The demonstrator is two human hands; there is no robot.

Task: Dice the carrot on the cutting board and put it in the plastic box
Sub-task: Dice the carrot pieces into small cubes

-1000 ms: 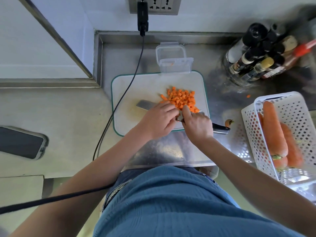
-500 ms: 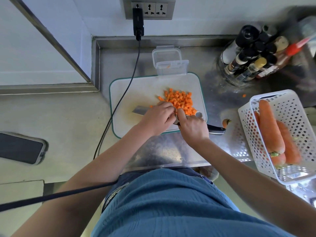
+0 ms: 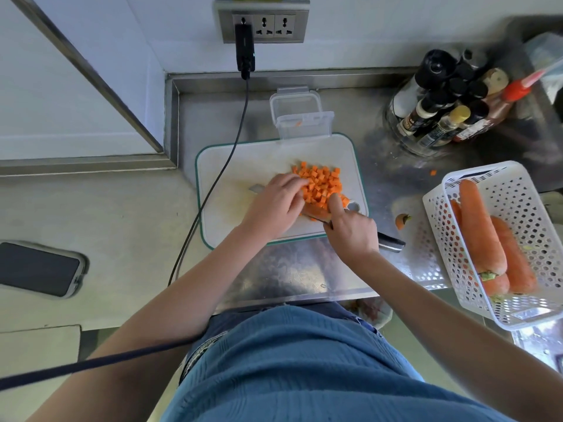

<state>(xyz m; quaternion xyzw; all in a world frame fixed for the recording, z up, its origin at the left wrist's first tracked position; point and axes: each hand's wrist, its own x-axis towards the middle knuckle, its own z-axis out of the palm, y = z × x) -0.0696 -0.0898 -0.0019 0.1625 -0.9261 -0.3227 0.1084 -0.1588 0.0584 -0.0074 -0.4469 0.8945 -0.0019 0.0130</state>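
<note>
While right grip (image 3: 350,229) clasps knife (image 3: 316,215), left grip (image 3: 275,205) relaxed on carrot dice (image 3: 321,185), plastic box (image 3: 297,109) nearly bare

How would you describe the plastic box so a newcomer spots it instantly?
Start at the white cutting board on the steel counter. The plastic box sits at its far edge, below the wall socket. It is the only clear, open container, nearly empty.

Counter (image 3: 304,269) glossy steel; box (image 3: 300,117) clear plastic; board (image 3: 231,178) probably matt plastic.
</note>
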